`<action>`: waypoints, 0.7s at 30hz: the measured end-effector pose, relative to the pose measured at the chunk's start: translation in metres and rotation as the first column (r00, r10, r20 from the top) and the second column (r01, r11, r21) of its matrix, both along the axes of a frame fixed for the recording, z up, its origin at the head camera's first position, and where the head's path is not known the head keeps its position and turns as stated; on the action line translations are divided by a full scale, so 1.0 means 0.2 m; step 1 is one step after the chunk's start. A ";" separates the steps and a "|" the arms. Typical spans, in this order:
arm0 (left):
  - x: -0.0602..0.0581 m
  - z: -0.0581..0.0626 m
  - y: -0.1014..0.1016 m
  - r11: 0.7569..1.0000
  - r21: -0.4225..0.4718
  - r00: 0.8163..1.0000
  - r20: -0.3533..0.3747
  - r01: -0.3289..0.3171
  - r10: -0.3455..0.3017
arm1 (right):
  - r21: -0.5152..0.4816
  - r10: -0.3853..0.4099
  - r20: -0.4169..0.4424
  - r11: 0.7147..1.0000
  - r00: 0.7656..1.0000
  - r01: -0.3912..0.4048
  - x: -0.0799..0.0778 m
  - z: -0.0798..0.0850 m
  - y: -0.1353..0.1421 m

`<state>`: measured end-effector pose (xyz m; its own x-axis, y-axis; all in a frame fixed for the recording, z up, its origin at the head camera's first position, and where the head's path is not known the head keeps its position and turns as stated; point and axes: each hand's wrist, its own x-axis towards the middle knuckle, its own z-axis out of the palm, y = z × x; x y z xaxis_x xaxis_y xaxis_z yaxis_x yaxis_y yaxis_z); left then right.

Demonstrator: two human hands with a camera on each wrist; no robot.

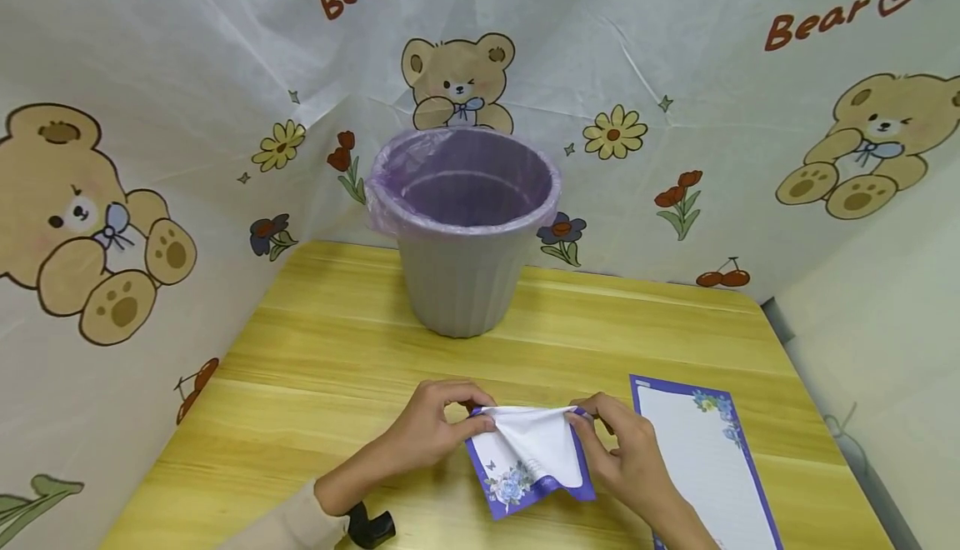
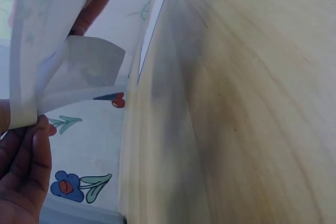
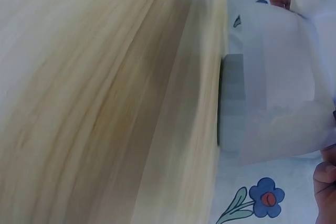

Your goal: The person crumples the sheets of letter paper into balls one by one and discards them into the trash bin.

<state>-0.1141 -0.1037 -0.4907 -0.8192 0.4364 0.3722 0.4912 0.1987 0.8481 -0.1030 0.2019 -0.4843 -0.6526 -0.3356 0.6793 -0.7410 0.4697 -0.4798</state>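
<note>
Above the yellow wood-grain table [image 1: 322, 325], we see a purple-bordered white floral paper sheet [image 1: 540, 446] spanning the gap between our left hand [image 1: 423, 432] and right hand [image 1: 630, 454], each pinching a far corner; a ribbed grey plastic bin [image 1: 461, 283] stands ahead of both.

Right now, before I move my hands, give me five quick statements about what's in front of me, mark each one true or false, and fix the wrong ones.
1. The left hand and right hand pinch the same paper sheet. True.
2. No other paper is in view. False: a second sheet lies on the table, toward the right.
3. The bin has a purple liner folded over its rim. True.
4. The bin is tipped on its side. False: it stands upright.
5. The pinched sheet has a plain white border. False: its border is purple, with flowers printed at a corner.
</note>
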 end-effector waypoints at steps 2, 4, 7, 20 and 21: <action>0.00 0.00 0.00 1.000 0.013 1.000 -0.020 -0.005 0.006 | -0.009 0.005 -0.002 1.000 1.000 -0.005 0.00 0.00 -0.01; -0.01 0.00 -0.01 1.000 0.022 0.999 -0.032 -0.013 0.014 | -0.017 0.009 -0.014 1.000 1.000 -0.009 -0.01 0.00 -0.01; -0.01 0.00 -0.01 0.999 0.035 0.997 -0.077 -0.015 0.018 | -0.035 0.012 -0.025 0.999 1.000 -0.013 -0.01 0.00 -0.02; -0.02 0.00 -0.01 0.996 0.078 0.987 -0.145 -0.053 0.064 | -0.084 -0.013 -0.061 0.996 0.998 0.008 0.00 0.03 -0.08; -0.02 0.01 0.00 0.996 0.078 0.985 -0.158 -0.050 0.062 | -0.092 -0.016 -0.062 0.996 0.998 0.010 0.00 0.04 -0.08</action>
<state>-0.1180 -0.1041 -0.4893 -0.7689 0.3579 0.5297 0.6115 0.1700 0.7728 -0.1031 0.1862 -0.4769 -0.6115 -0.2623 0.7465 -0.7653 0.4357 -0.4738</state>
